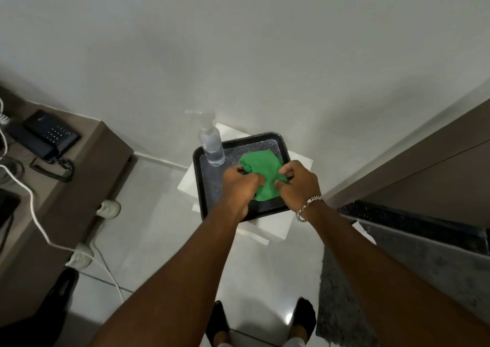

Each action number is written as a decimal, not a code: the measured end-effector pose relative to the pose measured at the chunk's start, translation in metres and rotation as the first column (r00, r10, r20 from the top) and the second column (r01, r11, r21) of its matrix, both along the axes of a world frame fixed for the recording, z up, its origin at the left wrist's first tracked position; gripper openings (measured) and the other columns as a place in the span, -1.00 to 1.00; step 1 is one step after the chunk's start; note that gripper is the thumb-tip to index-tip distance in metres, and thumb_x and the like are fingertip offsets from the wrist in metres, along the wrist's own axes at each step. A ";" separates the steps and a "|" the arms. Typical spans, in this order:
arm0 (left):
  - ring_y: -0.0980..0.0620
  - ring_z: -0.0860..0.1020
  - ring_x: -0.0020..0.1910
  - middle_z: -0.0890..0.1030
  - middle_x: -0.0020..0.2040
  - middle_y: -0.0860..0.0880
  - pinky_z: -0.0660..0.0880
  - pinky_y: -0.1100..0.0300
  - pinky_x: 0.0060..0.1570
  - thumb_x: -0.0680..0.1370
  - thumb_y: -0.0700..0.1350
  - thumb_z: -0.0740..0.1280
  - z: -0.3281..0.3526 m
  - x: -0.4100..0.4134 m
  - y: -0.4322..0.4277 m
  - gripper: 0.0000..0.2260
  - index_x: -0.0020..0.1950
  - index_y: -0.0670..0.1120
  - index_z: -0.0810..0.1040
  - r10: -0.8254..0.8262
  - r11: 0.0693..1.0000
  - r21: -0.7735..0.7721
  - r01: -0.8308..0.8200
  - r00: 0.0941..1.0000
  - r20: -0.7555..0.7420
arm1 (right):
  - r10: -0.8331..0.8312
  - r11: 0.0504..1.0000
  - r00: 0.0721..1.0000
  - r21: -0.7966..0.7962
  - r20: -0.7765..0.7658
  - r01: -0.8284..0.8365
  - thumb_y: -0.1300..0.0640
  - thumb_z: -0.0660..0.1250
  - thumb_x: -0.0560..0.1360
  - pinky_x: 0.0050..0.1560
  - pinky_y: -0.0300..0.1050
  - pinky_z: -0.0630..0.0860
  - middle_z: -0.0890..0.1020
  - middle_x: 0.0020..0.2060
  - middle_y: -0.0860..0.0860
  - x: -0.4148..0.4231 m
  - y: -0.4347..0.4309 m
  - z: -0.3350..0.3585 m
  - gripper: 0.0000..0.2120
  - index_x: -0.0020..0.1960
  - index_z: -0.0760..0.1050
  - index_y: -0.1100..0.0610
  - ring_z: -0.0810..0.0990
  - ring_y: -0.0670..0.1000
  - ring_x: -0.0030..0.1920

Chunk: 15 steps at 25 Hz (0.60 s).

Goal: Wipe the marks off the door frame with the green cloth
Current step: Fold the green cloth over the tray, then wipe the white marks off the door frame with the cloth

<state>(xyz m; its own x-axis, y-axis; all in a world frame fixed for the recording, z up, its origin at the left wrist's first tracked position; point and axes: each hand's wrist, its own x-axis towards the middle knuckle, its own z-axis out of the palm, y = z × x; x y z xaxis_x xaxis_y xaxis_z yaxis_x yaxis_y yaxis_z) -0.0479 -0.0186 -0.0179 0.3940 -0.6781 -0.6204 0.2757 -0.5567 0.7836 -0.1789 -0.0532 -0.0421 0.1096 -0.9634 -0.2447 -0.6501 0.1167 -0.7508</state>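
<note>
Nearest, at the bottom edge, two dark shoes [305,317] stand on the pale glossy floor [164,214], with a grey mat [413,293] to the right of them. Both bare forearms reach forward from there toward a small white table [273,230] standing against the wall.

On that table sits a dark tray [209,195] with raised edges. The green cloth [261,169] lies bunched in the tray's right half, and both hands are on it. The left hand [238,185] has its fingers curled closed, pinching the cloth's left side. The right hand [299,182], with a silver bracelet [309,206] at the wrist, has its fingers curled closed on the cloth's right side. The cloth shows between the two hands and runs beyond them toward the tray's far edge.

At the tray's far left corner a clear spray bottle [212,145] stands upright, just beside the cloth but apart from it, its trigger head blurred against the white wall [238,42].

To the left, a brown desk [79,166] carries a dark telephone [49,137] with a coiled cord, and a white cable [34,209] trails down its side to a plug on the floor. To the right, a brown door [424,166] edge runs away along the wall, with a dark speckled threshold [413,222] at its foot.
</note>
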 end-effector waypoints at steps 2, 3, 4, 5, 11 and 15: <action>-0.11 0.68 -0.02 0.69 0.03 -0.15 0.66 -0.07 0.01 0.40 -0.47 0.37 0.023 0.000 -0.004 -0.66 0.00 -0.08 0.58 -0.034 0.995 -0.092 0.028 0.997 -0.067 | -0.083 0.997 0.980 0.016 0.183 0.081 0.26 0.43 0.37 -0.26 -0.44 0.45 0.56 -0.17 -0.16 -0.009 -0.004 0.021 -0.72 -0.07 0.46 -0.05 0.56 -0.15 -0.18; -0.14 0.69 0.01 0.70 0.02 -0.14 0.65 -0.12 0.05 0.40 -0.49 0.37 0.038 -0.002 -0.005 -0.63 0.06 -0.09 0.59 -0.066 0.987 -0.152 0.053 0.994 -0.085 | -0.137 0.991 0.947 0.032 0.290 0.133 0.28 0.44 0.36 -0.23 -0.38 0.49 0.58 -0.12 -0.13 -0.016 -0.005 0.034 -0.68 -0.04 0.46 -0.05 0.59 -0.12 -0.13; -0.15 0.69 0.00 0.70 -0.02 -0.13 0.64 -0.15 0.06 0.40 -0.51 0.36 0.057 -0.005 -0.007 -0.58 0.12 -0.08 0.60 -0.110 0.972 -0.218 0.084 0.988 -0.107 | -0.199 0.980 0.889 0.067 0.412 0.188 0.32 0.44 0.35 -0.19 -0.28 0.54 0.60 -0.06 -0.08 -0.025 -0.008 0.052 -0.64 0.00 0.46 -0.03 0.61 -0.05 -0.07; -0.15 0.69 -0.02 0.69 -0.09 -0.11 0.63 -0.17 0.07 0.40 -0.52 0.37 0.079 -0.011 -0.012 -0.52 0.16 -0.05 0.60 -0.175 0.950 -0.280 0.135 0.977 -0.122 | -0.258 0.965 0.805 0.104 0.534 0.241 0.37 0.43 0.34 -0.17 -0.19 0.56 0.61 -0.01 -0.03 -0.036 -0.013 0.074 -0.61 0.04 0.46 0.01 0.62 0.02 -0.02; -0.04 0.62 0.02 0.58 0.05 -0.08 0.67 0.01 0.02 0.41 -0.42 0.46 0.223 -0.092 -0.055 -0.31 0.47 0.02 0.43 -0.486 0.682 -0.546 0.487 0.859 0.159 | -0.236 0.859 0.479 -0.049 0.846 0.509 0.60 0.30 0.29 -0.19 -0.12 0.56 0.60 -0.05 0.02 -0.126 -0.029 0.225 -0.46 -0.01 0.46 0.00 0.58 0.03 -0.06; -0.03 0.62 0.23 0.61 0.30 -0.07 0.59 0.01 0.24 0.49 -0.41 0.38 0.317 -0.155 -0.075 -0.37 0.53 -0.08 0.35 -0.479 0.462 -0.687 0.561 0.810 0.339 | -0.071 0.810 0.366 -0.160 0.928 0.564 0.58 0.22 0.35 -0.19 -0.19 0.62 0.63 -0.11 0.01 -0.190 -0.047 0.340 -0.53 0.01 0.44 0.05 0.64 -0.08 -0.16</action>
<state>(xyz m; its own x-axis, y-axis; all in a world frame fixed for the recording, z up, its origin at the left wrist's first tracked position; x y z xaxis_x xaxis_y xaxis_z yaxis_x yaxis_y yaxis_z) -0.2026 -0.0941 0.2986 -0.1682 -0.9651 0.2008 0.0457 0.1958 0.9796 -0.3686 -0.1003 0.2975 -0.3219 -0.9307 0.1736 0.3835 -0.2958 -0.8749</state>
